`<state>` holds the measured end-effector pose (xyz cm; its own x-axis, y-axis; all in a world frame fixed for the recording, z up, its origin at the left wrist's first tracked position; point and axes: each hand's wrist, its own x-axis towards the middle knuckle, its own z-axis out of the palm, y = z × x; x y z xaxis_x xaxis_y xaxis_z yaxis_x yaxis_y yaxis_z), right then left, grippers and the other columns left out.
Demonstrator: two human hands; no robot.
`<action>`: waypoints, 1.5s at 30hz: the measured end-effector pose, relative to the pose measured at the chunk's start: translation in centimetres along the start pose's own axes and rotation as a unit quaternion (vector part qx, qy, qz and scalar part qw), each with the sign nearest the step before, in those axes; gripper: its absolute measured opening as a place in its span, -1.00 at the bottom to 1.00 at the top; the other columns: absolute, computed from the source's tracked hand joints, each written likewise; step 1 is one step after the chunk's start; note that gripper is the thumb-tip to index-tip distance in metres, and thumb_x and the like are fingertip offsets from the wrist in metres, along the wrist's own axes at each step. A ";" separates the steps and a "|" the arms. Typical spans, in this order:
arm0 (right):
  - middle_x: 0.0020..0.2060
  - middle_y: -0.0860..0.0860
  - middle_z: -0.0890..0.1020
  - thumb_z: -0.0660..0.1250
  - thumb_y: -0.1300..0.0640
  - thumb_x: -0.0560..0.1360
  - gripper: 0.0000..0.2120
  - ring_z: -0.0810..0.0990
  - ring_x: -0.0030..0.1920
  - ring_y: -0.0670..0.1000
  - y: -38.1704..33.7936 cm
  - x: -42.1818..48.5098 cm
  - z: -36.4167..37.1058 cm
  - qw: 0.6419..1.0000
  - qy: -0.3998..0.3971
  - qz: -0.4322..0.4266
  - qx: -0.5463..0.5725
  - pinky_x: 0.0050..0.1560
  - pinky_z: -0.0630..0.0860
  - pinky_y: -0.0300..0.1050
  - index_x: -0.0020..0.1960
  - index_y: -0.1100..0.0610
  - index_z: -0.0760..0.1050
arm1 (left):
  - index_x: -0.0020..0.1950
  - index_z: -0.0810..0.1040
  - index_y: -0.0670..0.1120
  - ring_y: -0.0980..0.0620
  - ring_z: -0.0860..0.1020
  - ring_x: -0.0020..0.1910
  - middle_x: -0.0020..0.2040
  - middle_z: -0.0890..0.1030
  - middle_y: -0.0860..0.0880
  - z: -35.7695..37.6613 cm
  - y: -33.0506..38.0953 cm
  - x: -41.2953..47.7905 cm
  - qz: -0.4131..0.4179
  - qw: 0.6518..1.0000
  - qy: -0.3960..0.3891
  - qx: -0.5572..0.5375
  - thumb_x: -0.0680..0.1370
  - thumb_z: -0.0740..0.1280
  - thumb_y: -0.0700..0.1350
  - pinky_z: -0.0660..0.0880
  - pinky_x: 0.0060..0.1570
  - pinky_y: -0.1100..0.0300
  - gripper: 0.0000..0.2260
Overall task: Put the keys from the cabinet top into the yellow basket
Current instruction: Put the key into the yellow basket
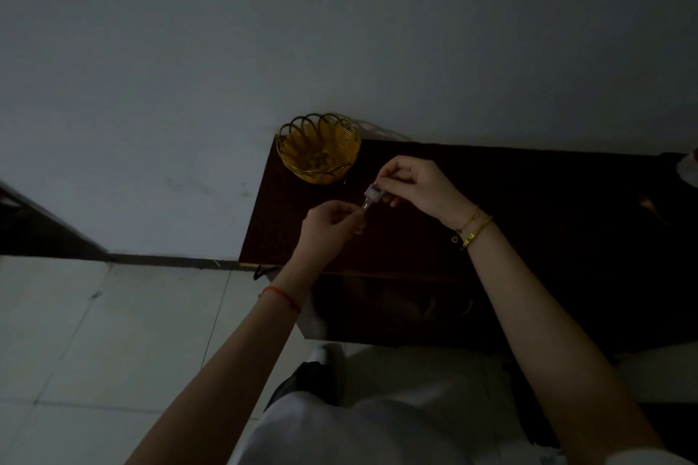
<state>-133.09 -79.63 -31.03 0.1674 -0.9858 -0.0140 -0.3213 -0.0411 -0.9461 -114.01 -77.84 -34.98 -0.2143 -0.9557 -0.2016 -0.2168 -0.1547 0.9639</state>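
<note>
Nearest us, our forearms reach over the dark cabinet top [528,185]. On the left, the yellow basket [318,148] stands at the cabinet's far left corner against the wall. Our left hand [329,223] pinches the lower end of the keys [371,196], and our right hand [417,183] pinches their upper end, just right of the basket, above the cabinet.

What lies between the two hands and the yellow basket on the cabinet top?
In the head view, only bare dark cabinet top separates the yellow basket from the key held by left hand and right hand.
</note>
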 end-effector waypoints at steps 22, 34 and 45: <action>-0.10 0.22 0.70 0.39 0.24 0.46 -0.94 0.66 -0.14 0.06 -1.7 19.6 5.2 0.992 0.076 0.070 -0.070 -0.14 0.57 -0.17 -0.07 0.21 0.59 | 0.02 0.66 -0.14 0.06 0.61 -0.13 -0.09 0.69 -0.07 -11.3 3.1 15.0 0.057 0.979 0.030 0.194 0.48 0.42 -0.09 0.52 -0.13 0.20 -0.83; -0.09 0.15 0.69 0.37 0.25 0.47 -0.94 0.62 -0.13 0.02 1.5 22.8 7.7 0.973 0.029 0.115 -0.196 -0.13 0.54 -0.12 -0.12 0.21 0.63 | 0.01 0.66 -0.08 -0.06 0.64 -0.07 -0.08 0.70 -0.09 -11.5 2.4 16.7 0.020 0.952 0.044 0.301 0.44 0.38 -0.10 0.61 -0.06 0.00 -0.82; 0.03 0.12 0.65 0.30 0.26 0.48 -0.88 0.59 0.07 0.10 2.3 21.7 8.6 0.942 -0.010 0.130 -0.311 0.01 0.52 -0.08 -0.04 0.15 0.59 | -0.01 0.67 -0.06 -0.04 0.63 -0.10 -0.10 0.69 -0.06 -11.9 2.1 16.4 0.043 0.952 0.060 0.298 0.44 0.37 -0.11 0.58 -0.12 0.08 -0.83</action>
<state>-122.21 -99.69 -36.29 0.0229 -0.9729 -0.2303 -0.8358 0.1078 -0.5384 -106.63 -96.80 -34.18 -0.1537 -0.9855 -0.0713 -0.7124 0.0606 0.6991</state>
